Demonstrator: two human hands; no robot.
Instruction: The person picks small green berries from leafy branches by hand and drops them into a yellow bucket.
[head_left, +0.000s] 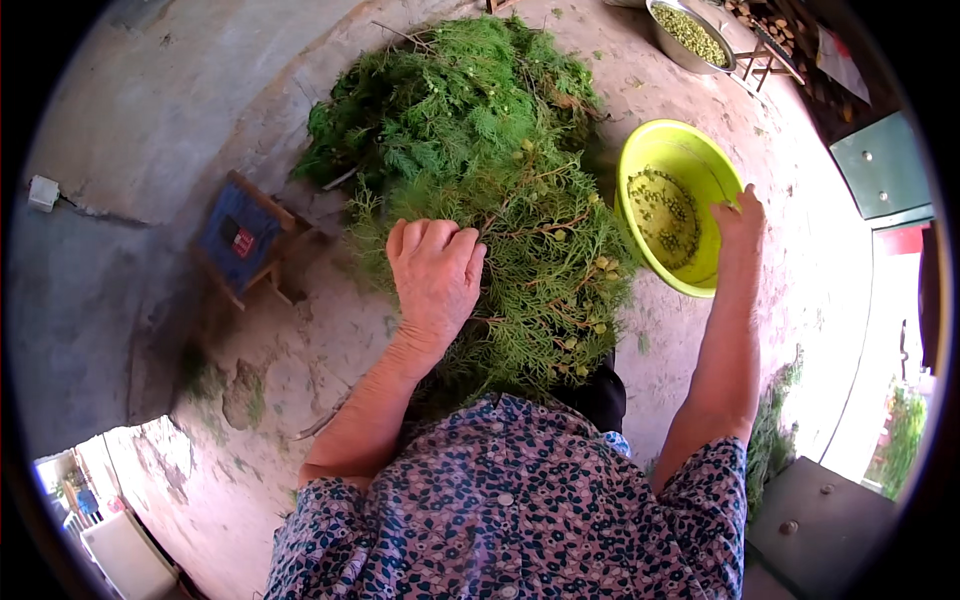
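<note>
My left hand (437, 274) is closed around a leafy conifer branch (551, 281), probably cypress, which lies across my lap. Small yellow-green cones (606, 264) hang among its flat sprays. To the right, my right hand (741, 217) hovers at the near right rim of a lime-green plastic basin (637, 255), fingers apart. No object shows in that hand. Small round green cones (686, 217) lie scattered on the basin's floor. Beyond the branch rises a large heap of cut green conifer branches (450, 105).
A small wooden folding stool (232, 232) with a blue fabric seat stands at left. At the far right, a metal bowl (694, 34) holds many green cones, near stacked firewood (772, 26). Metal door panels (881, 165) lie along the right side. The concrete floor (277, 360) carries scattered debris.
</note>
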